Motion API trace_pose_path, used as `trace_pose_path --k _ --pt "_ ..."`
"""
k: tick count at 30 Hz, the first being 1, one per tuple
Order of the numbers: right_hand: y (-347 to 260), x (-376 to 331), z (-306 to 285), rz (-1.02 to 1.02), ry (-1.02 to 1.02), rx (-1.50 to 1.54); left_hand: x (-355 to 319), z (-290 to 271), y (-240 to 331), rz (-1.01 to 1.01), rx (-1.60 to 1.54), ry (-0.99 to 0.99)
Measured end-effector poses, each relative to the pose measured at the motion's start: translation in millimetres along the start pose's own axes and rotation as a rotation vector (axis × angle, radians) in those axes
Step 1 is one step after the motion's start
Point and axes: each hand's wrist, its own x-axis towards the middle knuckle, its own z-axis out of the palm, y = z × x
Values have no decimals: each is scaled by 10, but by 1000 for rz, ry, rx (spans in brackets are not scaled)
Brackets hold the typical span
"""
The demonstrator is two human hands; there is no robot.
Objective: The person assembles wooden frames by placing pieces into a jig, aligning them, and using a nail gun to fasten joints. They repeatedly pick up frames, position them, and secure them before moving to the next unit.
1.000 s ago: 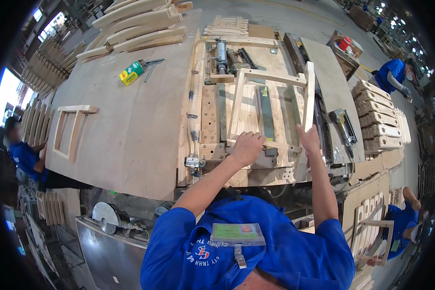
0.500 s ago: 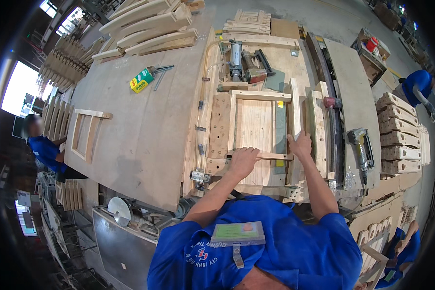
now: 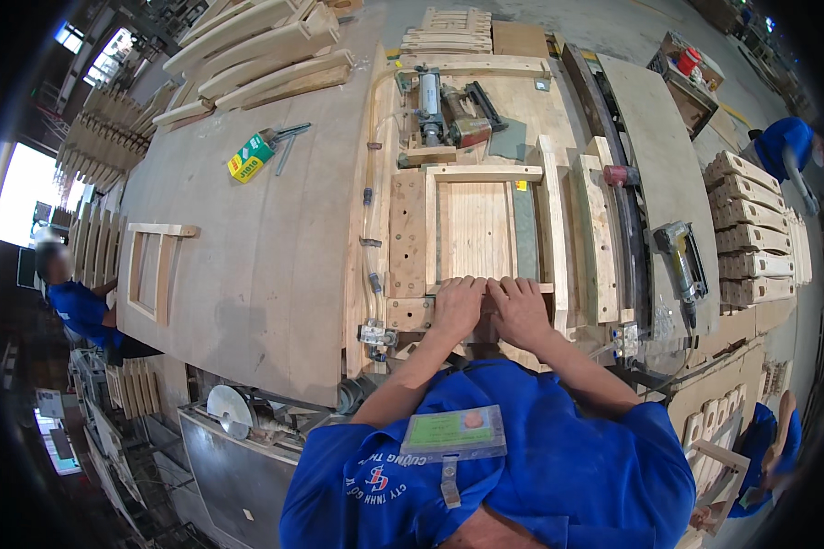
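Side by side at the near end of a wooden jig, my left hand [image 3: 458,307] and my right hand [image 3: 521,317] are closed over a short wooden crosspiece [image 3: 547,288]. Their fingers curl over its far edge and hide most of it. This crosspiece lies between a left wooden rail [image 3: 431,229] and a longer right wooden rail [image 3: 551,238]. A far wooden rail [image 3: 485,172] spans the other end, so the pieces form a rectangle around a pale board [image 3: 472,229].
Beyond the rectangle lie a pneumatic cylinder [image 3: 430,105] and a nail gun [image 3: 467,119]. Another nail gun [image 3: 680,265] rests at the right. On the left table are a small wooden frame [image 3: 162,265], a green-yellow box [image 3: 250,158] and stacked curved wood parts [image 3: 275,55]. Co-workers stand on both sides.
My right hand has left the right rail and moved left onto the crosspiece, beside my left hand. The left hand stays on the crosspiece. The whole view has shifted slightly.
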Motion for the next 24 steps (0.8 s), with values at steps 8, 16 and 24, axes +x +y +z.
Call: trace_pose_path --k 8,16,24 --pt "8 -41 24 22 84 40 -490 -978 -363 192 88 298" --pt "21 -306 -188 125 130 193 -38 -617 106 221 -213 397" --pt "713 -2022 -745 907 838 36 370 -107 41 6 -347 187"
